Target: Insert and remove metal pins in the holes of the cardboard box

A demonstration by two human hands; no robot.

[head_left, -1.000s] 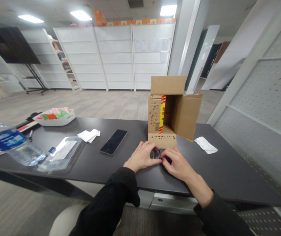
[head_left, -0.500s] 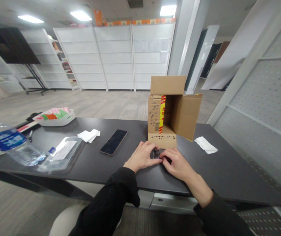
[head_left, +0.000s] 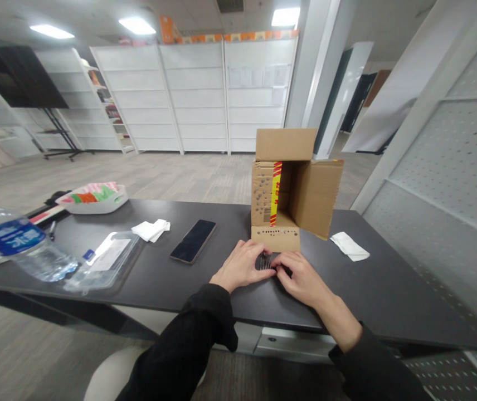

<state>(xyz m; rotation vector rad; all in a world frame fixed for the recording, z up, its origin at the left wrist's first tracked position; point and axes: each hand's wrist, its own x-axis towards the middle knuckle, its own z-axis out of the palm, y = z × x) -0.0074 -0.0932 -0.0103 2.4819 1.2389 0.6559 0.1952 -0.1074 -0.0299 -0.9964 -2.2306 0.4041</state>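
A row of slim dark metal screws lies side by side just in front of the cardboard box. Around the row's left side curl the thumb and fingers of my left hand, gripping it between thumb and fingertips. My right hand pinches at the row's right end, its fingertips against my left thumb tip; part of the row is hidden there. The box stands on its side with its flaps open. Round metal heads dot its left face, and a line of small holes runs along its front lower flap.
On the black table lie a phone, folded tissues, another tissue at right and a clear plastic case. A water bottle and a white basket are at left. A perforated panel borders the right side.
My hands keep almost the same pose around the screws; the fingers have shifted only very slightly. The box and the other things on the table have not moved.
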